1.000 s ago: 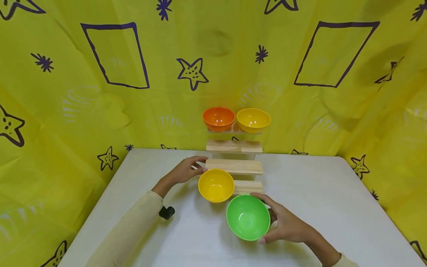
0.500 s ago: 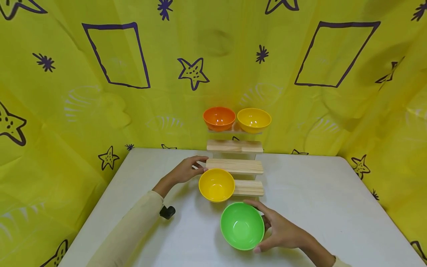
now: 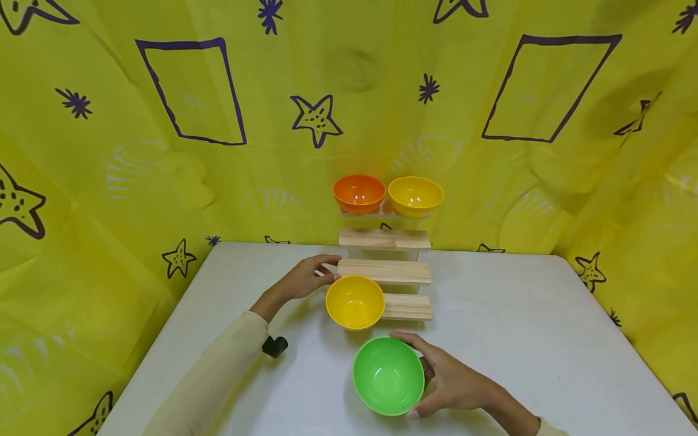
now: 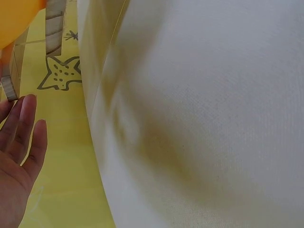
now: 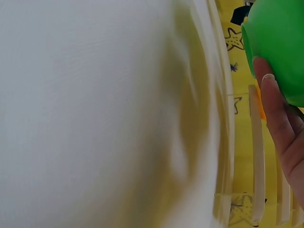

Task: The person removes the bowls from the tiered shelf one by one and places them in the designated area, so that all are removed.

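In the head view, my right hand (image 3: 455,378) holds a green bowl (image 3: 389,375) by its right side, thumb at the near rim and fingers at the far rim. The bowl's opening faces up toward the head camera, over the front of the table. My left hand (image 3: 305,277) pinches the left end of a slat on a stepped wooden rack (image 3: 384,272), with fingertips against the wood (image 4: 9,85) in the left wrist view. Close by its thumb, a yellow bowl (image 3: 355,303) stands at the left of the lowest slat. The right wrist view shows the green bowl (image 5: 280,47) from outside.
On the rack's top slat stand an orange bowl (image 3: 358,194) and another yellow bowl (image 3: 416,197), side by side. A yellow patterned curtain (image 3: 272,181) surrounds the white table (image 3: 501,315). A small black object (image 3: 275,346) shows by the left sleeve.
My right hand has brought the green bowl toward me and a little to the left, away from the rack. My left hand keeps its place at the slat.
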Demonstrator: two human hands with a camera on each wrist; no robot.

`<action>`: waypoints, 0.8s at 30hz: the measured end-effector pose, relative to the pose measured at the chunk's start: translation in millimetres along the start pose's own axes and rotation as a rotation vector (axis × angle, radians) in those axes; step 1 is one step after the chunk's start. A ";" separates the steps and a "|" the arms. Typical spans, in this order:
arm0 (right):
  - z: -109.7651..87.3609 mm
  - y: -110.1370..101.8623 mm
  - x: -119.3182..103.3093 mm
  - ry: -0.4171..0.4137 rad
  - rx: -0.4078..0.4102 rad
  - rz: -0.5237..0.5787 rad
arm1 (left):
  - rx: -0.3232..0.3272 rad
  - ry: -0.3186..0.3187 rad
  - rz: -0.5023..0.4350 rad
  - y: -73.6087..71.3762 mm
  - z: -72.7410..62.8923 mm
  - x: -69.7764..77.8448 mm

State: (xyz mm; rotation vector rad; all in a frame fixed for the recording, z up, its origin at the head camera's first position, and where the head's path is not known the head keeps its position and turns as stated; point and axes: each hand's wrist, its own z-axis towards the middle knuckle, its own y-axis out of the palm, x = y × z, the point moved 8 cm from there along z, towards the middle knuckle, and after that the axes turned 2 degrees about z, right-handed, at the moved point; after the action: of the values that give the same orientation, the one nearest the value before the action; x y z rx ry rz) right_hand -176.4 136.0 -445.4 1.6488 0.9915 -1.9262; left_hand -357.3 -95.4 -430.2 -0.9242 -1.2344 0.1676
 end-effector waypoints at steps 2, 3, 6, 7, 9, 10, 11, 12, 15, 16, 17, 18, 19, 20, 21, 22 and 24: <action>1.1 1.4 1.3 0.016 0.006 -0.005 | 0.000 -0.001 0.000 0.1 -0.4 -0.1; 1.7 1.9 2.2 0.024 0.009 -0.008 | 0.001 -0.001 0.000 0.1 -0.6 0.0; 3.2 2.9 4.8 0.043 0.019 -0.025 | 0.001 0.001 0.001 -0.1 -0.9 0.6; 3.7 3.1 5.5 0.047 0.023 -0.031 | 0.002 0.003 0.002 -0.2 -1.0 1.1; 4.6 3.4 6.7 0.053 0.028 -0.038 | 0.003 0.009 0.002 -0.3 -0.9 2.0; 5.2 3.6 7.1 0.056 0.029 -0.040 | 0.003 0.012 0.002 -0.4 -0.9 2.6; 5.7 3.9 7.4 0.059 0.031 -0.039 | 0.003 0.014 0.001 -0.5 -0.8 3.0; 6.4 4.3 7.5 0.061 0.032 -0.044 | 0.003 0.016 0.000 -0.6 -0.9 3.4; 8.9 7.0 7.8 0.070 0.031 -0.040 | 0.003 0.018 0.000 -1.0 -1.1 4.1; 9.7 8.0 8.0 0.073 0.031 -0.040 | 0.003 0.017 0.001 -0.9 -0.9 4.0; 10.7 9.3 8.0 0.076 0.030 -0.039 | 0.001 0.017 0.002 -0.8 -0.7 3.9; 11.5 10.9 8.0 0.079 0.026 -0.036 | 0.001 0.017 0.003 -0.8 -0.5 3.7; 12.3 12.5 7.9 0.077 0.022 -0.032 | 0.000 0.015 0.004 -0.6 -0.3 3.3; 13.2 14.3 7.7 0.079 0.017 -0.029 | -0.001 0.014 0.002 -0.3 -0.5 2.7; 14.0 15.9 7.7 0.082 0.015 -0.029 | -0.001 0.015 0.002 0.0 -0.5 2.1; 14.7 17.4 7.8 0.083 0.012 -0.028 | -0.002 0.014 0.000 0.2 -0.5 2.1; 16.0 20.4 7.6 0.079 0.005 -0.027 | -0.003 0.015 -0.005 0.6 -0.5 2.3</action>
State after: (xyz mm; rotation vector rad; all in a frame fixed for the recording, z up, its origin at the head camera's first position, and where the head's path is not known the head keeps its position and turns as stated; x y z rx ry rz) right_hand -174.2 111.7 -457.1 1.7349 1.0447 -1.8950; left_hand -355.8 -94.0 -429.0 -0.9240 -1.2232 0.1549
